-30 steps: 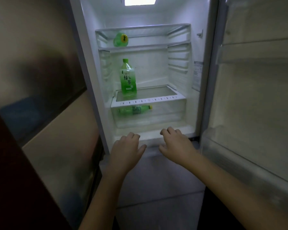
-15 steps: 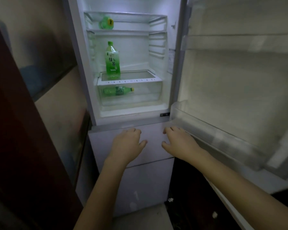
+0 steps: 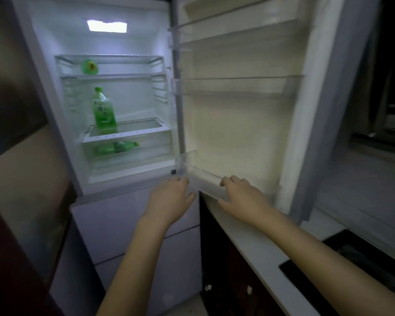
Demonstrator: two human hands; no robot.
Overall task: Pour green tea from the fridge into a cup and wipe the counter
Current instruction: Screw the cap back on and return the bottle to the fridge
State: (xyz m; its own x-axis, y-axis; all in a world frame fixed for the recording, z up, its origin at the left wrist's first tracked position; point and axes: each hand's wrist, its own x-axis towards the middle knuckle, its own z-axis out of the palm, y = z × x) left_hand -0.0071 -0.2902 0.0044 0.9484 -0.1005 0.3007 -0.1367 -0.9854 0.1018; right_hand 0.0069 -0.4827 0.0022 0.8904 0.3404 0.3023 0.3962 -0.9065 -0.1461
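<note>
Fridge door open; the upright green plastic tea bottle (image 3: pixel 103 111) waits at the glass shelf's (image 3: pixel 132 131) left edge. Left hand (image 3: pixel 169 199) and right hand (image 3: pixel 242 197) spread, empty. Pouring, wiping remain.

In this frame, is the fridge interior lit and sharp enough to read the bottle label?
Head view: the fridge lamp lights the interior, while the surroundings stay dark; the upright bottle is motion-blurred, label unreadable; wide-angle bowing bends the door edges.
</note>
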